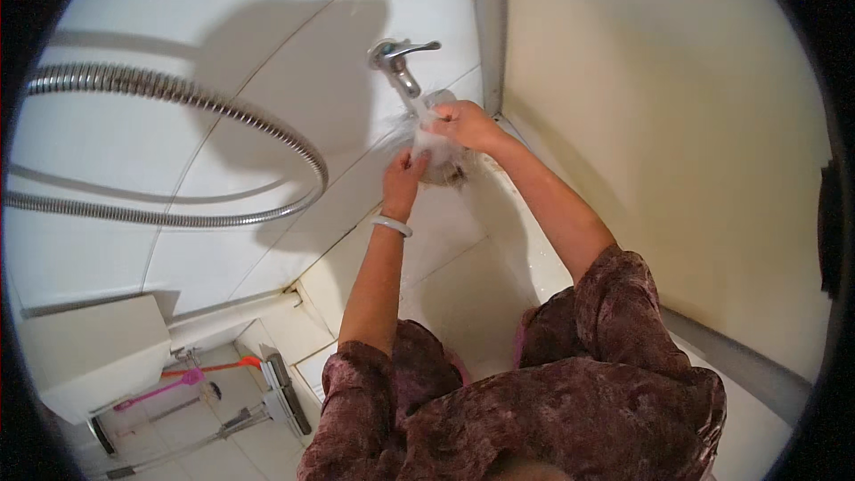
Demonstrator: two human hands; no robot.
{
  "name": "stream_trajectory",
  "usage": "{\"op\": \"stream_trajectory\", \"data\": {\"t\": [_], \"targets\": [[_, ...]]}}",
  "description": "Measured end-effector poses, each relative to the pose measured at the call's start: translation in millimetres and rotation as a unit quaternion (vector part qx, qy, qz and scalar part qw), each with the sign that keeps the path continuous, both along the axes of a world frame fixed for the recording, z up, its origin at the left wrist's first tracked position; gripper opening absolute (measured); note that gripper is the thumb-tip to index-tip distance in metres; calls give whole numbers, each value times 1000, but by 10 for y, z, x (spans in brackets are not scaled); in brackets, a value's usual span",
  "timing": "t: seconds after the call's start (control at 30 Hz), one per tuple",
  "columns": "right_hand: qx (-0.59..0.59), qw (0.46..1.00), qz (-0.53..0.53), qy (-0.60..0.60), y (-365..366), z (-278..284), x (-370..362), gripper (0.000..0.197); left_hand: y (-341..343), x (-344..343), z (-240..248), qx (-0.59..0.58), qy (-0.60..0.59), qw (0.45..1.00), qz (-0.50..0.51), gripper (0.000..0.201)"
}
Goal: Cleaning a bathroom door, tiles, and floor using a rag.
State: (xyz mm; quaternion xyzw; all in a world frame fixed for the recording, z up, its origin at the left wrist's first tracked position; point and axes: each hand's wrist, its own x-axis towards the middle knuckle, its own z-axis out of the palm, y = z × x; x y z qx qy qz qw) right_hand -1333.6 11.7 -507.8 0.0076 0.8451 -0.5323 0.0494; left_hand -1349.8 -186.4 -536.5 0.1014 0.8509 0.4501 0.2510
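Note:
Water runs from the wall tap (406,80), which has a lever handle, and splashes about my hands. Between them is a whitish, wet thing (430,144) whose kind is blurred by water and spray. My left hand (406,180) grips its lower left side, thumb toward it, with a pale bangle (392,226) on the wrist. At the upper right, close under the spout, my right hand (466,125) closes on the same thing with bent fingers. Below the hands a dark drain area shows in part at the floor, mostly hidden by spray.
A coiled metal shower hose (307,160) loops out from the left wall. A smooth beige panel (668,125) rises at the right. At lower left are a white box-shaped fixture (93,347), a squeegee-like mop head (287,392) and a pink long-handled tool (189,378).

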Motion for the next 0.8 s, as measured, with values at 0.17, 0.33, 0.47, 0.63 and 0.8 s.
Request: {"op": "stream_trajectory", "data": {"t": [0.17,0.33,0.47,0.63,0.8], "targets": [[-34,998,56,-6,251,-476,137,43,188,-25,111,323,6,943,84,16],[41,994,8,-99,321,-933,266,49,225,38,261,451,-146,866,157,20],[-408,877,-218,-135,67,-782,239,45,-28,-19,-8,460,-254,828,197,33],[-88,986,-102,98,-564,-337,120,35,67,-73,-524,522,-312,758,236,34],[40,975,68,209,-760,-73,232,34,356,43,-544,538,-297,752,239,36]]}}
